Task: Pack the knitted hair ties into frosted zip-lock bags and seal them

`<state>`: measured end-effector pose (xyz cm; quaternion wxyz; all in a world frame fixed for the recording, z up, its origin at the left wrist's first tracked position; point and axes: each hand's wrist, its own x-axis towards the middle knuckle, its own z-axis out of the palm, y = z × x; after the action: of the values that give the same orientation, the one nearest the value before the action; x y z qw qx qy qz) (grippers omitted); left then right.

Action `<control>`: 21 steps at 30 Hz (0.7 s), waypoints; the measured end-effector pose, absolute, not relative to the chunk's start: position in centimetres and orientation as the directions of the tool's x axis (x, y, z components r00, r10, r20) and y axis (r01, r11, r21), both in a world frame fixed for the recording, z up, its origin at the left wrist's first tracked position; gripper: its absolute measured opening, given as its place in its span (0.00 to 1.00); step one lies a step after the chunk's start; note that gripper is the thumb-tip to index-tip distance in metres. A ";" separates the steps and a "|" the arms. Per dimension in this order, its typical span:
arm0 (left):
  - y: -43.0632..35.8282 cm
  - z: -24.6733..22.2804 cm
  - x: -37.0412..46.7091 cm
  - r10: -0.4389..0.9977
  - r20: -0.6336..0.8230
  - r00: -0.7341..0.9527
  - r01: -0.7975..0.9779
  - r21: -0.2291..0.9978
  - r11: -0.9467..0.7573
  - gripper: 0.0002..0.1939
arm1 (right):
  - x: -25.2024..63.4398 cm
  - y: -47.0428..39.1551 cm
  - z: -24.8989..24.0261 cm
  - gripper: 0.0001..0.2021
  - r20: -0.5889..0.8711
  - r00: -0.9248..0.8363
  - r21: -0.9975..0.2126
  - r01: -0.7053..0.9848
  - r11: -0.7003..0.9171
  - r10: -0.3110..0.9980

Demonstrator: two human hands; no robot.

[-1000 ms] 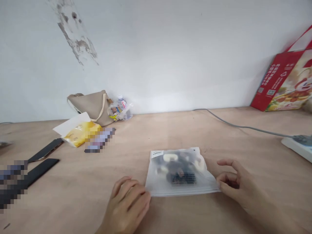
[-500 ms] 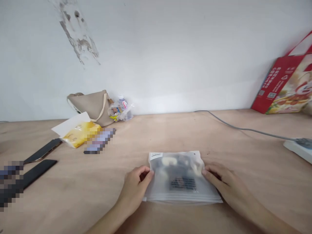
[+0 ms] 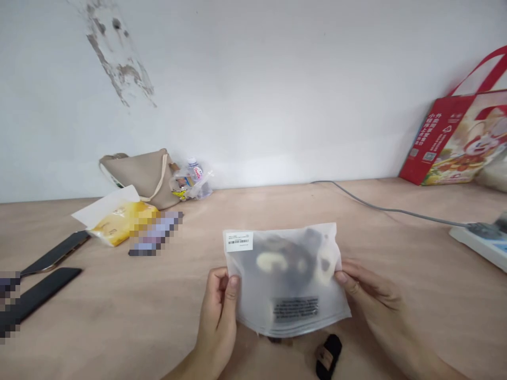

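Note:
A frosted plastic zip bag (image 3: 253, 287) is held up between both hands, tilted toward me. It has a white barcode label at its upper left and black print near the lower edge. Dark and cream shapes show blurred through the plastic; their kind cannot be made out. My left hand (image 3: 219, 311) pinches the left side, thumb on the front. On the opposite side my right hand (image 3: 368, 301) grips the edge between thumb and fingers. Below the bag lies a small black item with a tan band (image 3: 328, 357). Another small dark brown piece (image 3: 280, 341) peeks out under the bag's lower edge.
To the left lie dark phone-like slabs (image 3: 39, 301), a yellow tissue pack (image 3: 122, 221) and a partly blurred-out flat item (image 3: 156, 235). A beige bag (image 3: 138, 174) and a bottle in clear plastic (image 3: 194, 177) stand by the wall. At right are a red carrier bag (image 3: 447, 137), a grey cable (image 3: 376, 205) and a power strip (image 3: 479, 248).
Both hands have raised the zip bag off the table and tipped its front toward me. The small black item and the brown piece have come into sight beneath it. The view has shifted slightly.

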<state>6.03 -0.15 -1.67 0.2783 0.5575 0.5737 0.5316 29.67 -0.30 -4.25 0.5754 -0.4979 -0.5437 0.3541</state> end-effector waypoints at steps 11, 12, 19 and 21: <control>1.5 -1.9 6.4 0.891 0.382 -0.247 0.291 0.906 -0.307 0.19 | 29.2 0.8 -4.1 0.16 0.106 0.237 -0.994 -0.004 0.111 0.966; 1.7 -1.9 6.5 0.894 0.370 -0.252 0.271 0.914 -0.302 0.19 | 29.1 1.0 -4.2 0.17 0.093 0.235 -0.995 -0.010 0.098 0.968; 3.9 -1.2 6.8 0.935 0.134 -0.327 -0.172 0.965 -0.199 0.19 | 28.7 2.0 -4.1 0.23 0.102 0.134 -0.992 -0.059 0.110 0.986; 4.8 -0.9 6.7 0.944 0.010 -0.329 -0.325 0.938 -0.123 0.15 | 28.4 2.1 -3.7 0.23 0.101 0.052 -0.993 -0.055 0.104 0.994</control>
<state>6.73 4.80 -0.85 0.4730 0.3343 0.4635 0.6706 28.42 2.13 -3.69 0.5515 -0.4713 -0.4977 0.4754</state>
